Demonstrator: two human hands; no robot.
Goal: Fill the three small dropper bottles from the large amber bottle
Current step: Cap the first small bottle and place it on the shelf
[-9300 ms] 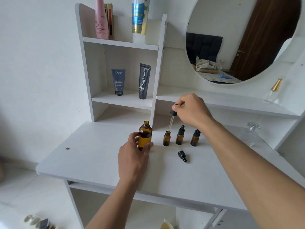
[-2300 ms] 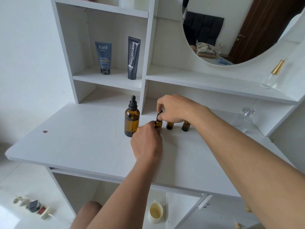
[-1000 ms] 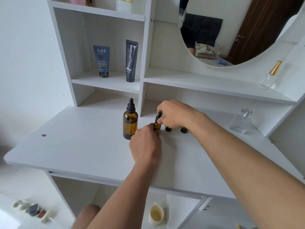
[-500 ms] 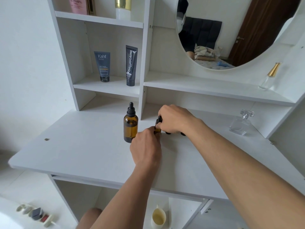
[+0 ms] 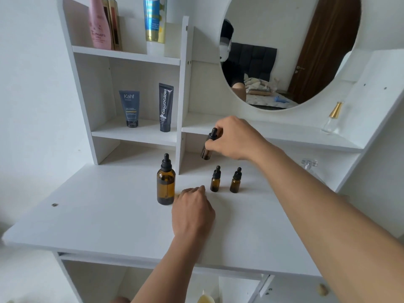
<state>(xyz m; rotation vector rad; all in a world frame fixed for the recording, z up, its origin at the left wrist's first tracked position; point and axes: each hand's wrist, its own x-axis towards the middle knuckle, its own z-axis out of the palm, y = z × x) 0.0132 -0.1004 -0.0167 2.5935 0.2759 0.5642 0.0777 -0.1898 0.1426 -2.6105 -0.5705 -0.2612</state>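
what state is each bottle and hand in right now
large amber glass bottle, upright on the white desk, black dropper cap on
left small amber dropper bottle, upright on the desk, capped
right small amber dropper bottle, upright on the desk, capped
third small amber dropper bottle, capped, tilted, held above the desk
right hand, grips the third bottle
left hand, rests on the desk, holds nothing

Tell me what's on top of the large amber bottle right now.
A black dropper cap sits on the neck of the large amber bottle. The cap covers the mouth, and I cannot tell through the dark glass how full the bottle is.
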